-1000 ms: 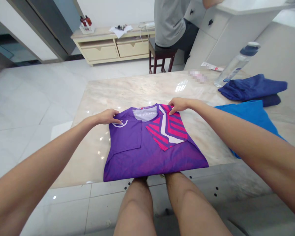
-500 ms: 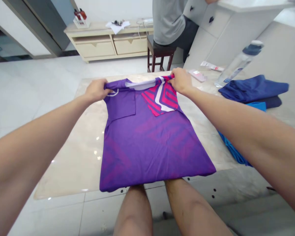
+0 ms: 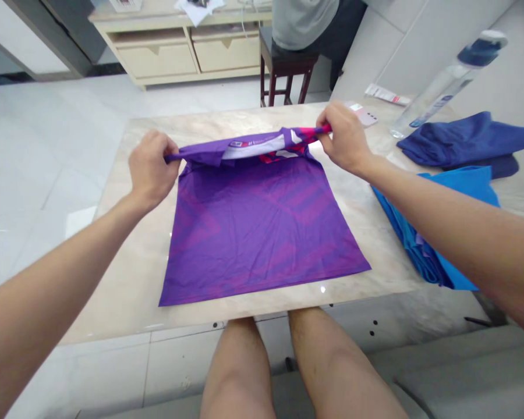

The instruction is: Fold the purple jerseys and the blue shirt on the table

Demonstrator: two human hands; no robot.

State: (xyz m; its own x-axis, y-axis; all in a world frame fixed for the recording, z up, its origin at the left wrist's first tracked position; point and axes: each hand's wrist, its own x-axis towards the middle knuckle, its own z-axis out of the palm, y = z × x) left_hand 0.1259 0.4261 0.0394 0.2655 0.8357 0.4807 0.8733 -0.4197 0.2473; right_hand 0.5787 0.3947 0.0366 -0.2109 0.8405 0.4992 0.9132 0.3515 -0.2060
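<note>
A purple T-shirt [image 3: 262, 221] with pink and white patterning lies on the marble-look table [image 3: 113, 279], its hem toward me. My left hand [image 3: 153, 169] pinches the shirt's far left shoulder corner. At the opposite shoulder, my right hand [image 3: 344, 138] grips the pink and purple edge. Between both hands the shoulder end is raised off the table, with the white inside of the collar showing. The lower body of the shirt rests flat with slight wrinkles. The sleeves are mostly hidden under the lifted edge.
To the right lie folded blue clothes [image 3: 458, 186] and dark navy clothes [image 3: 463, 139]. A clear water bottle [image 3: 449, 87] stands behind them, near a phone [image 3: 363, 115]. Across the room a person [image 3: 303, 23] sits on a dark stool [image 3: 288, 61] by a cream cabinet [image 3: 157, 61].
The shirt has moved away from the near table edge and its hem now lies on the table. Its shoulder end has tipped up, covering the folded-in sleeves. Both hands still hold the shoulders.
</note>
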